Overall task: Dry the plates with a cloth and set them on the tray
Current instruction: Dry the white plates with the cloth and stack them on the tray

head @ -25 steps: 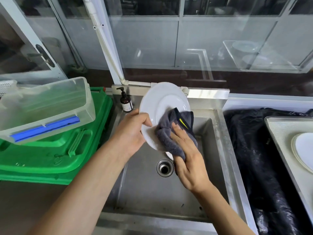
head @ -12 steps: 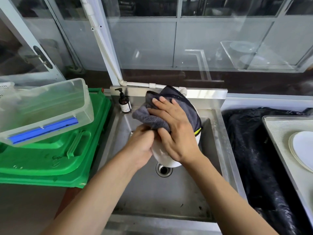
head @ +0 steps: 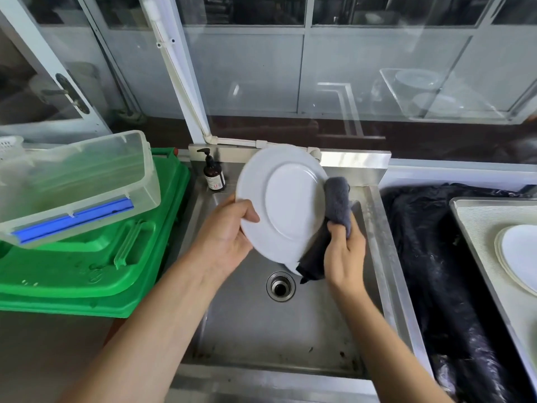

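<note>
Head view, looking down into a steel sink. The left hand holds a white dinner plate tilted up over the basin, thumb on the face near the left rim and fingers curled behind it. The right hand grips a dark grey cloth, its fingers bunched around the fabric and pressing it against the plate's right rim; the cloth wraps the edge and hangs down behind. To the far right, a metal tray rests on a surface draped in black plastic, with dried plates already stacked on it, well apart from the sink. A brown pump bottle stands at the sink's back corner; green bins and a clear tub sit left.

The rim appears to be the part being dried. Doing it well likely means turning the plate with the left hand while the cloth stays pinched over the edge, covering front and back together.
</note>
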Demonstrator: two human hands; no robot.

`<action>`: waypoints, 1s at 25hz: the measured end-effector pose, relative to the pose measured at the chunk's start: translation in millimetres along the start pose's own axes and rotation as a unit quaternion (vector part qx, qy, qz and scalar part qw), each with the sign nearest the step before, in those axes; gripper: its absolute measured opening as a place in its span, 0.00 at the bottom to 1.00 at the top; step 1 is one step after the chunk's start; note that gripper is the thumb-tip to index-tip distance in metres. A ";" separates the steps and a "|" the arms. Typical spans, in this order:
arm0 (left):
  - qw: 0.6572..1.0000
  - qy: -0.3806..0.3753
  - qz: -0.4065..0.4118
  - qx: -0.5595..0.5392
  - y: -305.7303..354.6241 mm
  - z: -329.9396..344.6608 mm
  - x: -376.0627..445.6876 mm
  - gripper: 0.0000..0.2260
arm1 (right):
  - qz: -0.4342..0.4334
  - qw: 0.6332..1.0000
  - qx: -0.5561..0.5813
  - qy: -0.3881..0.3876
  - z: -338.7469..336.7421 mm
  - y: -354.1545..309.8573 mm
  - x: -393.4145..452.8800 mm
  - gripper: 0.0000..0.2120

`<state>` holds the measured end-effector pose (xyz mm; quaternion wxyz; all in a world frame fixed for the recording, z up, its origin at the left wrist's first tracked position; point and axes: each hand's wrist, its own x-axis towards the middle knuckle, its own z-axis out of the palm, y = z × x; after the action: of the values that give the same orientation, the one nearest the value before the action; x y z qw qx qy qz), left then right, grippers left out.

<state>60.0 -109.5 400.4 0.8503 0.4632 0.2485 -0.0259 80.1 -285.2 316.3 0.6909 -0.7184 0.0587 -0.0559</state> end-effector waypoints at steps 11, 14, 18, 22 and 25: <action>0.993 0.070 0.039 -0.084 9.6 16.9 6.5 0.16 | -0.141 0.989 -0.011 -0.036 32.4 18.6 -72.8 0.30; 0.993 0.093 0.034 -0.070 6.6 18.3 6.2 0.17 | -0.258 0.954 -0.115 -0.099 38.2 17.0 -80.4 0.29; 0.992 0.113 -0.017 -0.053 3.7 16.2 -0.4 0.13 | -0.381 0.886 -0.229 -0.133 31.9 13.9 -62.5 0.33; 0.988 0.112 -0.059 -0.085 1.1 18.1 -5.2 0.11 | -0.417 0.840 -0.342 -0.066 25.9 14.2 -44.4 0.44; 0.989 0.067 -0.064 -0.115 -1.0 21.2 -5.2 0.17 | -0.452 0.832 -0.322 -0.018 24.8 8.6 -32.8 0.29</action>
<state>63.6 -128.0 411.4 0.8761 0.3459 0.3351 -0.0205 51.7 -255.8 306.7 0.3188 -0.8475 -0.2703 -0.3272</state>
